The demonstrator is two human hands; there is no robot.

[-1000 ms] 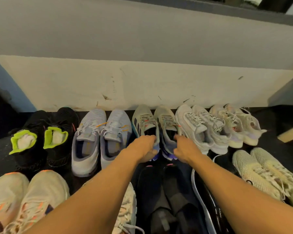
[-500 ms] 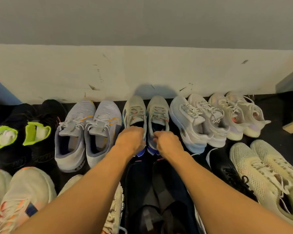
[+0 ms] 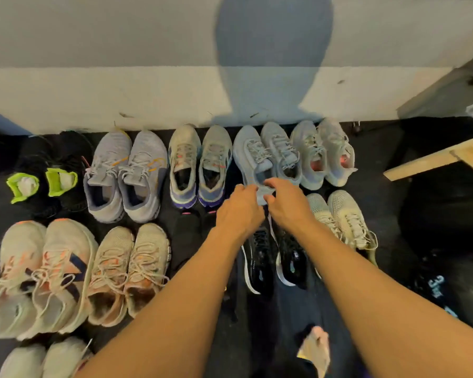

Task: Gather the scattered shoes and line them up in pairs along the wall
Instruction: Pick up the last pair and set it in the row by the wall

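Off the grey pair [image 3: 197, 165] and over to the right have gone the left hand [image 3: 239, 205] and right hand [image 3: 286, 199], both now curled on the heel of a blue shoe [image 3: 250, 159] by the wall [image 3: 148, 99], so I think its pair gets tidied next.

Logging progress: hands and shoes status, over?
Left hand and right hand grip the pale blue shoe at its heel. Pair angled in row at the wall. Black shoes lie beneath the wrists.
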